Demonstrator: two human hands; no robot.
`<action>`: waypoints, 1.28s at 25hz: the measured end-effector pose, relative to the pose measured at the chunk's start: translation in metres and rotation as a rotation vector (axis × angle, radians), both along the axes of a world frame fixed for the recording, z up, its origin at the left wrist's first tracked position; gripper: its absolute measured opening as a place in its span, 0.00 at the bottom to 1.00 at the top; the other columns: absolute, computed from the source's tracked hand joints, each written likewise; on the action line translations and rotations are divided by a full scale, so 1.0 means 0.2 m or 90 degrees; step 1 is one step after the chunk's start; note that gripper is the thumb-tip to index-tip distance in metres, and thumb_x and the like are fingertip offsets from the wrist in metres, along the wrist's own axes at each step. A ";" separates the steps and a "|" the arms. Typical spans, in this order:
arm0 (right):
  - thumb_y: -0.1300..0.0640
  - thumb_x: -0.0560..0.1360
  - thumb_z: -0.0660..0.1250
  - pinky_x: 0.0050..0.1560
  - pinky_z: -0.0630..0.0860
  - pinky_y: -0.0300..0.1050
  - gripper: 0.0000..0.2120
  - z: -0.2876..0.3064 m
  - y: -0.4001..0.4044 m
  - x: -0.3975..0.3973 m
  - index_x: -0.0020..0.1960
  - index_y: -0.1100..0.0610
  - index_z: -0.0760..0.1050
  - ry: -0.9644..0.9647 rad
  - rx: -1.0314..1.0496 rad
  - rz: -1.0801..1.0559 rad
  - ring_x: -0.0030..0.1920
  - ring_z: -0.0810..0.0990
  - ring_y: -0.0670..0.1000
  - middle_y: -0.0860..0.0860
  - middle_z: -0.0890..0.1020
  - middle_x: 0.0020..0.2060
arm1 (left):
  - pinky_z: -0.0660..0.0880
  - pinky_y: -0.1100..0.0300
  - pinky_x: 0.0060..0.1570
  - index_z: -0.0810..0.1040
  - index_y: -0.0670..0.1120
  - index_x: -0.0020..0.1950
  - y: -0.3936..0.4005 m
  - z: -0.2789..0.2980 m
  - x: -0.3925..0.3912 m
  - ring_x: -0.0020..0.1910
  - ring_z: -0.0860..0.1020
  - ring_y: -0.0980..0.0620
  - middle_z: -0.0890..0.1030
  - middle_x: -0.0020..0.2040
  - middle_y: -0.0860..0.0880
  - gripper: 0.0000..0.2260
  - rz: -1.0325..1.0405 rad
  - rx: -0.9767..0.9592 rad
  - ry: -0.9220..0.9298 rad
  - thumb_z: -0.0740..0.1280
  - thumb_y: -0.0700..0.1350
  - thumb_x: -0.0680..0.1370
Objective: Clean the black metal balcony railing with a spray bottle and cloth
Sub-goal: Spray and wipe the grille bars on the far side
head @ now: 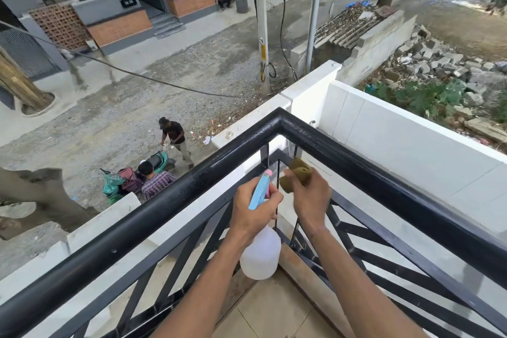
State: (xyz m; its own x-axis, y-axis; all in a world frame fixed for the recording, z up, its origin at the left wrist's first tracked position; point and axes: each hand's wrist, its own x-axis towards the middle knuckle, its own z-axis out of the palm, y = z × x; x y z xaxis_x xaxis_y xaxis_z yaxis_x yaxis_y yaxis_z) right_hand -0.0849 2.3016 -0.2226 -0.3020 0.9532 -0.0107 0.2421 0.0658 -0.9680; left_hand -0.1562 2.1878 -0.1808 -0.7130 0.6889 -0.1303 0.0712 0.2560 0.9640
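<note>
Where the two black top rails (pixel 343 151) meet in a corner above the street, thin vertical bars (pixel 277 189) and diagonal struts (pixel 365 230) stand just beyond both hands, with a white wall (pixel 397 140) behind and a tan tiled floor (pixel 274 313) below. The spray bottle (pixel 260 254) stands nearly upright, its translucent body hanging low and its blue and pink nozzle head pointing up toward the corner. The left hand (pixel 253 208) wraps its fingers round the bottle's neck and trigger. The right hand (pixel 311 196), reaching forward below the rail, clutches a bunched olive cloth (pixel 297 173) near the corner bars.
</note>
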 end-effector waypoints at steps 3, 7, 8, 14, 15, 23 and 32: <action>0.45 0.75 0.73 0.53 0.74 0.39 0.09 -0.01 0.03 0.15 0.48 0.49 0.78 0.023 -0.021 -0.123 0.46 0.81 0.44 0.46 0.83 0.44 | 0.86 0.47 0.42 0.79 0.50 0.41 0.03 -0.02 0.02 0.39 0.81 0.50 0.79 0.38 0.49 0.05 -0.018 -0.013 0.002 0.72 0.49 0.71; 0.48 0.80 0.68 0.47 0.76 0.37 0.10 0.01 0.13 0.04 0.46 0.54 0.77 -0.019 0.001 0.059 0.43 0.81 0.43 0.48 0.83 0.41 | 0.86 0.46 0.43 0.79 0.49 0.43 0.08 -0.04 0.02 0.39 0.81 0.50 0.79 0.39 0.50 0.06 -0.028 -0.022 -0.012 0.72 0.49 0.71; 0.51 0.81 0.67 0.47 0.78 0.42 0.08 0.01 0.14 -0.02 0.47 0.54 0.73 -0.044 0.027 0.124 0.43 0.81 0.45 0.49 0.81 0.41 | 0.86 0.46 0.42 0.79 0.49 0.42 0.09 -0.05 0.03 0.39 0.81 0.50 0.79 0.39 0.49 0.05 -0.030 -0.022 -0.013 0.73 0.48 0.71; 0.63 0.81 0.64 0.52 0.82 0.52 0.12 -0.07 0.19 -0.07 0.53 0.51 0.62 -0.137 0.136 0.296 0.47 0.79 0.53 0.51 0.76 0.48 | 0.86 0.49 0.42 0.80 0.47 0.49 0.13 -0.07 0.00 0.43 0.83 0.48 0.80 0.41 0.49 0.05 -0.037 -0.039 -0.016 0.74 0.44 0.76; 0.62 0.81 0.65 0.52 0.82 0.51 0.11 -0.08 0.20 -0.07 0.53 0.50 0.65 -0.131 0.152 0.270 0.47 0.80 0.51 0.50 0.78 0.48 | 0.86 0.49 0.42 0.81 0.46 0.49 0.14 -0.07 0.00 0.42 0.82 0.48 0.79 0.40 0.50 0.04 -0.043 -0.041 -0.019 0.74 0.43 0.77; 0.48 0.77 0.72 0.53 0.59 0.22 0.13 0.06 0.12 -0.16 0.56 0.55 0.82 -0.024 0.144 -0.091 0.49 0.70 0.36 0.47 0.84 0.51 | 0.83 0.57 0.37 0.78 0.48 0.43 0.16 -0.04 -0.01 0.41 0.82 0.49 0.80 0.40 0.47 0.06 -0.047 -0.022 -0.015 0.72 0.40 0.77; 0.43 0.78 0.69 0.46 0.73 0.43 0.16 -0.03 0.10 -0.23 0.48 0.57 0.80 -0.189 0.147 -0.166 0.38 0.80 0.51 0.53 0.84 0.39 | 0.85 0.51 0.41 0.79 0.49 0.41 0.11 -0.09 -0.07 0.37 0.81 0.54 0.79 0.38 0.50 0.07 -0.034 -0.028 -0.022 0.73 0.41 0.77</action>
State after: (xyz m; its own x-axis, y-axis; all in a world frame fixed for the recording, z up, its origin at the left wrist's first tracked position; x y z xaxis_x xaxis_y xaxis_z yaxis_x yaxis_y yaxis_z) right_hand -0.1308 2.3222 -0.2291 -0.0670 0.9847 0.1610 0.5442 0.1713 -0.8213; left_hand -0.1708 2.2100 -0.1995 -0.6696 0.7191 -0.1860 0.0524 0.2955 0.9539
